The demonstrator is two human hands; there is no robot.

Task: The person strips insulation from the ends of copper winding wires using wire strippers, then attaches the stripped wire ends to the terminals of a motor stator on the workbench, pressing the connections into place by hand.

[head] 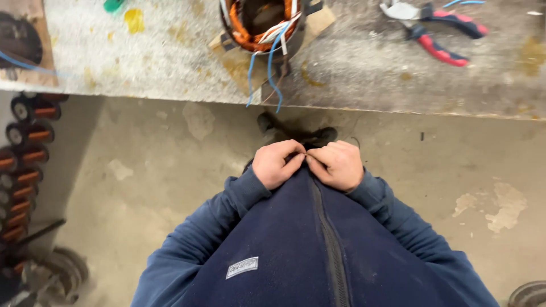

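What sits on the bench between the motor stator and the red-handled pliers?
Nothing: in the head view, only bare stained benchtop lies between stator and pliers.

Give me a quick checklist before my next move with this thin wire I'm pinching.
1. Left hand pinching the thin wire: ok.
2. Right hand pinching it too, fingertips meeting: ok.
3. Wire's state and length: cannot tell, too thin.
4. Pliers lying free on the bench: ok.
5. Motor winding resting on the bench, blue leads hanging over the edge: ok.
6. Both hands over the bench: not ok, they are over the floor.
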